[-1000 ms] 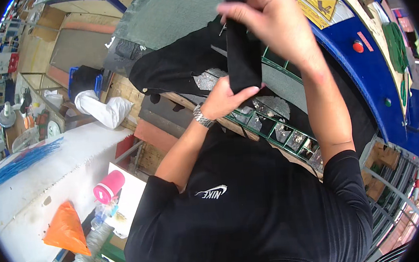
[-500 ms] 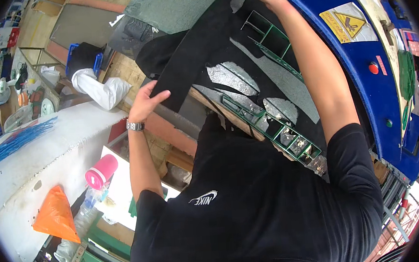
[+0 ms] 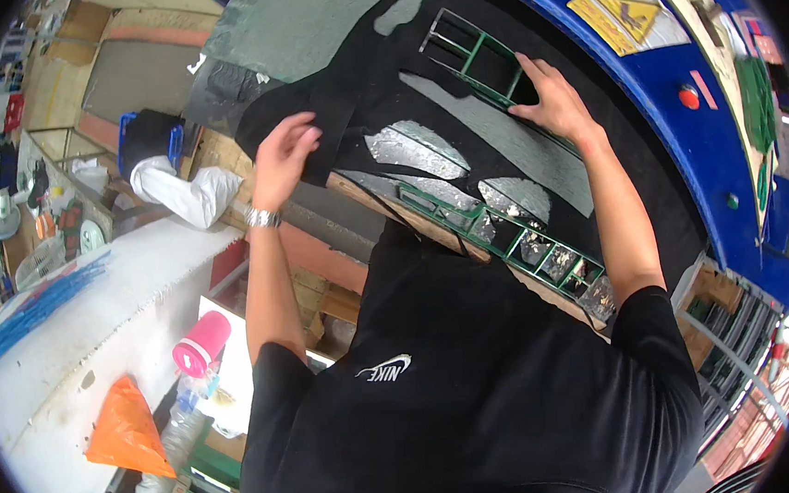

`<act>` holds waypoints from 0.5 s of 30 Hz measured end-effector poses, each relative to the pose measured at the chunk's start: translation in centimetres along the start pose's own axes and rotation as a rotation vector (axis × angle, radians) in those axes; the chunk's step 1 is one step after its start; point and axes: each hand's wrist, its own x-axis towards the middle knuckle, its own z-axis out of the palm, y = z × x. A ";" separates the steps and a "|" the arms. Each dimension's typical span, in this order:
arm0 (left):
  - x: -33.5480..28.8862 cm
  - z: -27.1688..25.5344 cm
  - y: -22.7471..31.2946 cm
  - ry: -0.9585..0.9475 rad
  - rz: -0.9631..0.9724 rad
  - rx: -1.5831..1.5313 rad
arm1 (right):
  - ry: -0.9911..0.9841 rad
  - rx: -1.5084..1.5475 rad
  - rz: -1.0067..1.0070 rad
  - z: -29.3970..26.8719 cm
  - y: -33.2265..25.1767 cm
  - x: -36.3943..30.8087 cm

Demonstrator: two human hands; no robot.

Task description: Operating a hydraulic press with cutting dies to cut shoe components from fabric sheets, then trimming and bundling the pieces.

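My right hand [image 3: 555,104] is at the right end of a green metal frame, a cutting die by its look [image 3: 471,66], with thumb and fingers around that end. The die rests on a black sheet of material [image 3: 360,96]. My left hand [image 3: 284,162] hovers over the sheet's left edge, fingers loosely bent and apart, holding nothing. Nearer my body lies a second, longer green cutting die [image 3: 515,242] with several cells. Cut-out openings in the black sheet show a silvery, scuffed surface [image 3: 416,147] and a grey strip [image 3: 507,140] beneath.
A blue machine beam [image 3: 652,106] with a red button [image 3: 688,97] curves along the far right. A grey-green board [image 3: 303,22] lies at the far side. To the left are a white ledge [image 3: 128,277], a pink cup [image 3: 202,343], an orange bag [image 3: 128,430] and a white cloth or bag [image 3: 188,190].
My right hand has come back from the sheet's far edge to the green die. My left hand has let go of the black sheet, which now lies down on the left.
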 end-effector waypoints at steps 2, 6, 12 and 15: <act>4.0 3.7 2.3 -0.165 0.078 -0.054 | 0.076 0.038 -0.023 -1.7 0.5 -0.7; 10.4 10.2 4.1 -0.217 0.306 0.197 | 0.302 0.017 -0.076 -6.6 -0.1 -4.0; 17.3 16.3 3.9 -0.108 0.400 0.703 | 0.121 0.084 -0.042 -4.5 0.2 -12.4; 18.3 19.5 5.3 0.150 0.277 1.004 | -0.016 0.108 0.028 0.1 0.9 -15.8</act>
